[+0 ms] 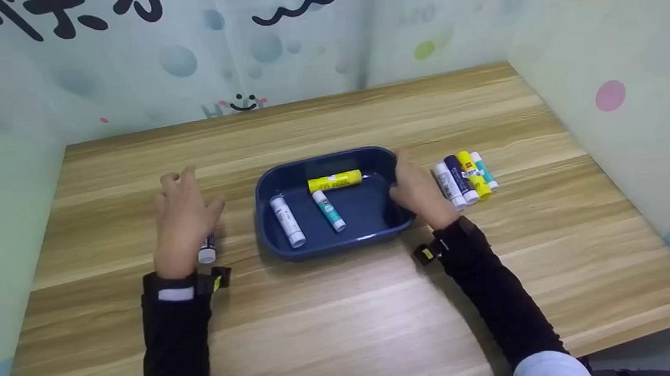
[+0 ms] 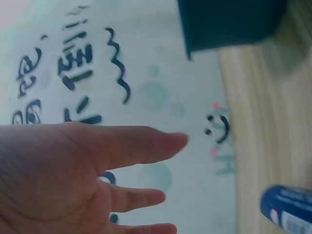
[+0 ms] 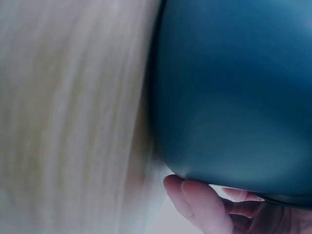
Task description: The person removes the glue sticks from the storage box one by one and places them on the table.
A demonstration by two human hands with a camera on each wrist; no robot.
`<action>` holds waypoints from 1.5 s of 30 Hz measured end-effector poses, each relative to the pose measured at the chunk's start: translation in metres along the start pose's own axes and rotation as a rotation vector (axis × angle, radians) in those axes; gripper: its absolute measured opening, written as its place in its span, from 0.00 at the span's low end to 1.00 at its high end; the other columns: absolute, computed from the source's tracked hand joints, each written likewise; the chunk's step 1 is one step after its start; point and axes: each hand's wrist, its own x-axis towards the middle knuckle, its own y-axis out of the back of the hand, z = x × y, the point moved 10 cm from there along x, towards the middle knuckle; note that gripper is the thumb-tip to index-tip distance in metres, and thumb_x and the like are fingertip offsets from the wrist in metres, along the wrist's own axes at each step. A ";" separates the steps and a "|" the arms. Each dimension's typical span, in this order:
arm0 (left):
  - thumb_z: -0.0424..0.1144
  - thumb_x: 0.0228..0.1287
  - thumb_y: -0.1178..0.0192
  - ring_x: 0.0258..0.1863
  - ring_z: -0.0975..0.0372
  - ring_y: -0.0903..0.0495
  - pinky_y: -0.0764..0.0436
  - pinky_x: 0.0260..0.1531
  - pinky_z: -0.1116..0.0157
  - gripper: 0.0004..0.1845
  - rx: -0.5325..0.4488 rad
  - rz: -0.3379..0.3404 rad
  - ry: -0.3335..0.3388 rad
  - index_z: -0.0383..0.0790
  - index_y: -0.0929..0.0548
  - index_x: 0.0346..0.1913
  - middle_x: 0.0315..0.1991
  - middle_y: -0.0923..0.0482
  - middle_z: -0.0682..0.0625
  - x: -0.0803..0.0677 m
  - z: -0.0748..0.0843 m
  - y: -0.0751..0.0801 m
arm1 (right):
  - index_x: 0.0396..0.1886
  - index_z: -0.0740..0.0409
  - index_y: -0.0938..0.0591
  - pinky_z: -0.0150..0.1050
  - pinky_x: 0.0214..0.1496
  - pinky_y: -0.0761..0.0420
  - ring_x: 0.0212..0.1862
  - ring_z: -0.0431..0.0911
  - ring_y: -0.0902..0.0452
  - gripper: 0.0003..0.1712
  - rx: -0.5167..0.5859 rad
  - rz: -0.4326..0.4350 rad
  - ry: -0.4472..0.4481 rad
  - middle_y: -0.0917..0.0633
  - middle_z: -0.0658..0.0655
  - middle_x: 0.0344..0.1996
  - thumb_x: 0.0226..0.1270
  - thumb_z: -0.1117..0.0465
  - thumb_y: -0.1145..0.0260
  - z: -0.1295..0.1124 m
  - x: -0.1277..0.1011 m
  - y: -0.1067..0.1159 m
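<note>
A dark blue plastic tray [image 1: 339, 247] sits mid-table, and my right hand [image 1: 422, 190] grips its right rim. In the right wrist view, fingertips [image 3: 204, 200] curl at the edge of the tray's outer wall [image 3: 234, 97]. Inside lie a white glue stick [image 1: 288, 221], a yellow one [image 1: 334, 181] and a smaller teal one [image 1: 329, 211]. My left hand [image 1: 183, 230] holds nothing, its fingers spread, left of the tray. Partly hidden beneath it in the head view is a dark blue glue stick [image 1: 207, 255], which also shows at the left wrist view's lower right.
Right of my right hand, a white [image 1: 449, 185], a dark blue [image 1: 461, 179], a yellow [image 1: 474, 175] and a teal glue stick [image 1: 485, 171] lie side by side. Printed panels [image 1: 324, 51] border the wooden table [image 1: 321, 320] at the back and sides.
</note>
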 end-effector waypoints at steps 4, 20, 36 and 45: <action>0.41 0.63 0.45 0.57 0.38 0.36 0.30 0.53 0.43 0.35 -0.075 0.082 -0.099 0.35 0.45 0.70 0.62 0.42 0.29 -0.010 0.032 0.003 | 0.61 0.70 0.43 0.53 0.35 0.22 0.34 0.63 0.22 0.34 -0.005 0.007 -0.003 0.20 0.73 0.36 0.53 0.69 0.44 0.000 0.000 0.000; 0.36 0.60 0.41 0.41 0.45 0.20 0.18 0.39 0.53 0.25 0.176 -0.057 -0.287 0.31 0.31 0.59 0.56 0.33 0.29 -0.016 0.091 -0.093 | 0.64 0.70 0.45 0.53 0.40 0.21 0.38 0.63 0.22 0.37 0.014 -0.034 -0.026 0.21 0.74 0.41 0.54 0.69 0.45 0.000 0.003 -0.005; 0.32 0.53 0.38 0.46 0.42 0.26 0.17 0.36 0.53 0.27 0.188 -0.017 -0.262 0.28 0.31 0.57 0.59 0.43 0.28 -0.010 0.092 -0.115 | 0.62 0.70 0.43 0.53 0.36 0.21 0.35 0.62 0.22 0.35 0.020 -0.002 0.008 0.20 0.73 0.37 0.53 0.70 0.44 0.000 0.000 -0.001; 0.34 0.57 0.41 0.45 0.44 0.25 0.19 0.41 0.51 0.21 0.217 0.005 -0.291 0.32 0.25 0.55 0.47 0.29 0.31 -0.010 0.096 -0.114 | 0.64 0.70 0.45 0.53 0.38 0.21 0.37 0.62 0.22 0.36 0.019 -0.008 -0.002 0.20 0.74 0.39 0.54 0.70 0.44 0.000 0.000 -0.001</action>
